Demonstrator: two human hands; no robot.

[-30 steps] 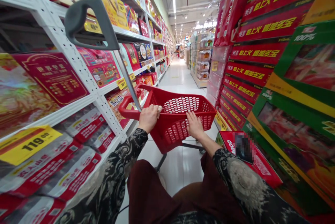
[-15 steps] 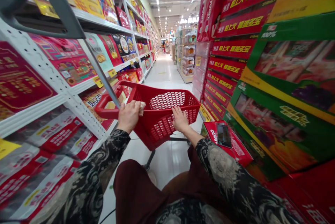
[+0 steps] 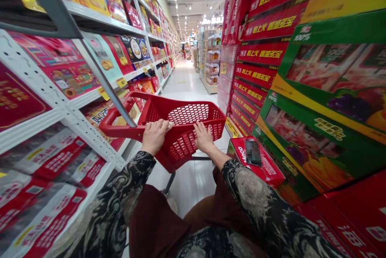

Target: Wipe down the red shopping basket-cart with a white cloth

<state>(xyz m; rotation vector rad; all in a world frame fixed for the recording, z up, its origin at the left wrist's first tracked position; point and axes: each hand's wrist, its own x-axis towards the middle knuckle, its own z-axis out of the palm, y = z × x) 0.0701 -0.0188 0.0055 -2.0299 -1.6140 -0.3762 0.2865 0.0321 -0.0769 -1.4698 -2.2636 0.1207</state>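
A red plastic shopping basket [image 3: 177, 145] on a cart frame stands right in front of me, with a grey metal pole [image 3: 105, 83] rising from its left end. My left hand [image 3: 154, 136] is closed over the basket's near rim, and a small whitish item, too small to name, shows by its fingertips. Farther right on the same rim lies my right hand [image 3: 204, 136], fingers bent over the edge. Nothing can be seen inside the part of the basket that shows.
Shelves [image 3: 90, 103] of packaged goods line the left side. Stacked red drink cartons [image 3: 259, 53] and green fruit-pictured boxes [image 3: 319, 129] rise on the right. A red box [image 3: 271, 169] sits low beside them. The tiled aisle [image 3: 185, 79] runs ahead, with a distant person.
My left hand has slid right along the rim. The basket and pole appear slightly farther left, and the shelves and boxes have shifted left in view.
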